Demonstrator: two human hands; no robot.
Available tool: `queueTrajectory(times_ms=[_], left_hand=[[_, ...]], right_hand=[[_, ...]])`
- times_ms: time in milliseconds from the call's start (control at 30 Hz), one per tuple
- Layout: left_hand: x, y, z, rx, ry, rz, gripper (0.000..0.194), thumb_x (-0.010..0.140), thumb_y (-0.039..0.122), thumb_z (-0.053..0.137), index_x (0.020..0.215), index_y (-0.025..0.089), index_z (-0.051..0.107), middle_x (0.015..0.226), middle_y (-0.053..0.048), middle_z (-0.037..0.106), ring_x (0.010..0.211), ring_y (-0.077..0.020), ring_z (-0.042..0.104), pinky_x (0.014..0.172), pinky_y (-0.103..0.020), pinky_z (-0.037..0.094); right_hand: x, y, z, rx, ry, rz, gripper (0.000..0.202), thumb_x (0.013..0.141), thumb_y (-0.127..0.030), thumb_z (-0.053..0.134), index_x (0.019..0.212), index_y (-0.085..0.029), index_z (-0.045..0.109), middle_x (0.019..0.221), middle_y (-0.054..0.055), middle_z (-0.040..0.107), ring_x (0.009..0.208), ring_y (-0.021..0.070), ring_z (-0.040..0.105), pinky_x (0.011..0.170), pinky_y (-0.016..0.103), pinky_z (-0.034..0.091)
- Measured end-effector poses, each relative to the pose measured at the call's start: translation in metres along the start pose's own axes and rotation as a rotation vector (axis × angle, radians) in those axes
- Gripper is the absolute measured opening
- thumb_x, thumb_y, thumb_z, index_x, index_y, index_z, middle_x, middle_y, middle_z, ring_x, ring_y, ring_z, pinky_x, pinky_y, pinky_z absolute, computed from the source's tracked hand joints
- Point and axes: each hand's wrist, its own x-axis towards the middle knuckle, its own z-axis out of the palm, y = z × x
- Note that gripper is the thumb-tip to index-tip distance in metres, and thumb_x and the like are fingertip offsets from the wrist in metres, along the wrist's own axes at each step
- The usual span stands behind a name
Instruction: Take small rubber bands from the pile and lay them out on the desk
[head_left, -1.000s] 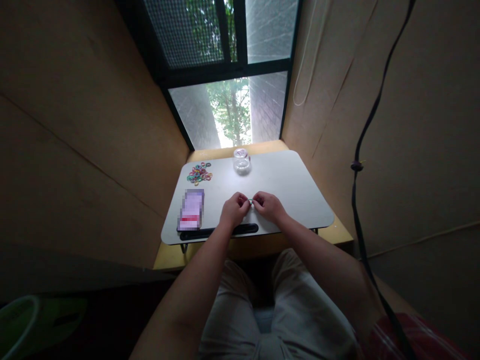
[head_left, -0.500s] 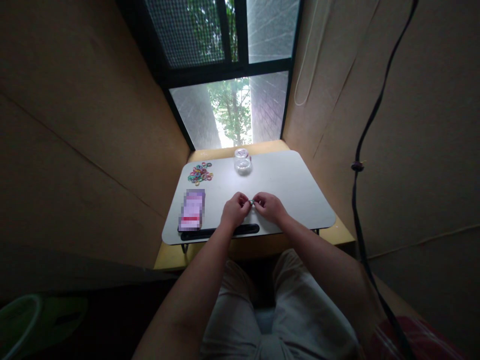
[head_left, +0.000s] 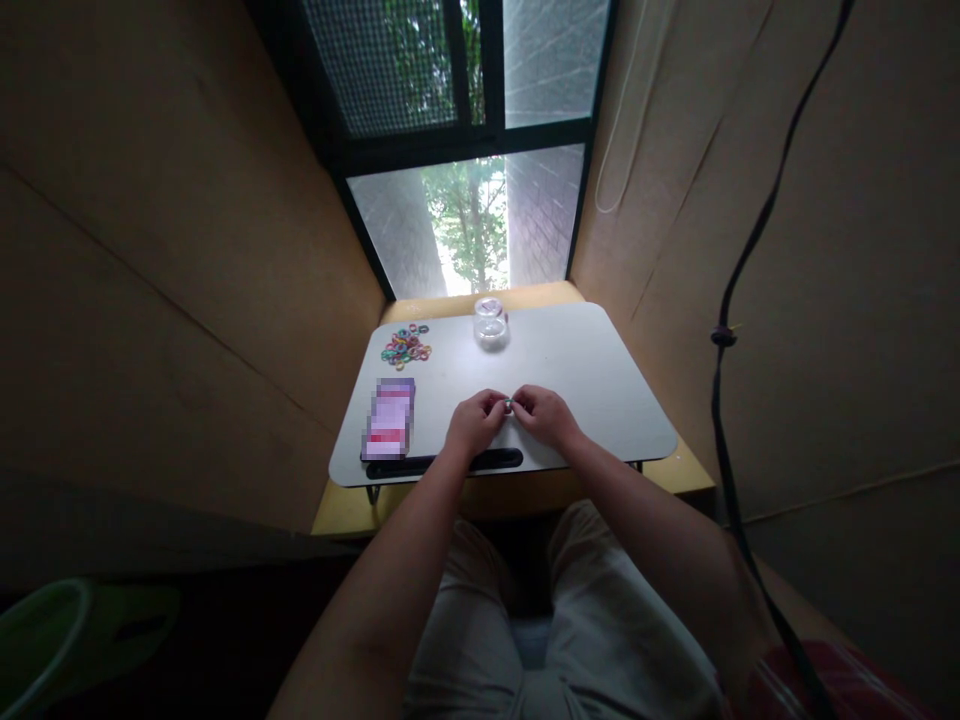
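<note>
Over the front middle of the white table [head_left: 600, 390], my left hand [head_left: 475, 422] and my right hand [head_left: 547, 415] almost meet at the fingertips. Both are closed in a pinch on one small greenish hair tie [head_left: 509, 404], mostly covered by the fingers. A loose pile of small multicoloured hair ties [head_left: 406, 348] lies at the back left of the table. Farther back, near the centre, stands a clear round plastic jar [head_left: 491, 333], with what seems to be its round lid [head_left: 489, 306] just behind it.
A phone [head_left: 389, 418] with a blurred-out screen lies left of my hands. Along the front edge runs a black slot [head_left: 499, 459], partly under my left wrist. Wooden walls stand on both sides, a window ahead. A dark cord [head_left: 720, 400] hangs at the right.
The whole view has shifted slightly. My fingertips have moved a little on the hair tie, which stays between both hands. The pile, jar and phone keep their places on the table.
</note>
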Motion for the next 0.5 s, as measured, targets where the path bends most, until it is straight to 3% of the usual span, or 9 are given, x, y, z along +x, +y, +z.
queueTrajectory(times_ms=[233,400,500], left_hand=[[0.0002,0.0015,-0.0014,0.036,0.041,-0.025,0.019,0.085,0.033,0.056,0.09,0.021,0.07,0.08,-0.002,0.073,0.072,-0.0138,0.065,0.067,-0.024,0.047],[0.0018,-0.0018,0.0013,-0.094,0.096,-0.055,0.019,0.084,0.034,0.058,0.088,0.019,0.069,0.08,-0.002,0.073,0.069,-0.0126,0.066,0.067,-0.024,0.049],[0.0078,-0.0062,0.0042,-0.236,0.111,-0.146,0.023,0.084,0.037,0.058,0.093,0.017,0.067,0.083,-0.005,0.073,0.064,-0.0128,0.066,0.059,-0.024,0.049]], right_hand=[[-0.0006,-0.0025,-0.0003,0.006,0.004,0.005,0.012,0.082,-0.026,0.055,0.076,-0.019,0.063,0.068,0.001,0.062,0.061,0.0124,0.051,0.059,0.023,0.036],[-0.0015,-0.0022,-0.0002,0.023,0.021,-0.002,0.012,0.082,-0.025,0.054,0.076,-0.019,0.062,0.068,0.0,0.062,0.061,0.0125,0.052,0.059,0.023,0.037],[-0.0014,-0.0026,-0.0014,0.026,0.023,-0.007,0.012,0.082,-0.025,0.054,0.076,-0.019,0.062,0.068,0.0,0.062,0.061,0.0124,0.052,0.059,0.023,0.037]])
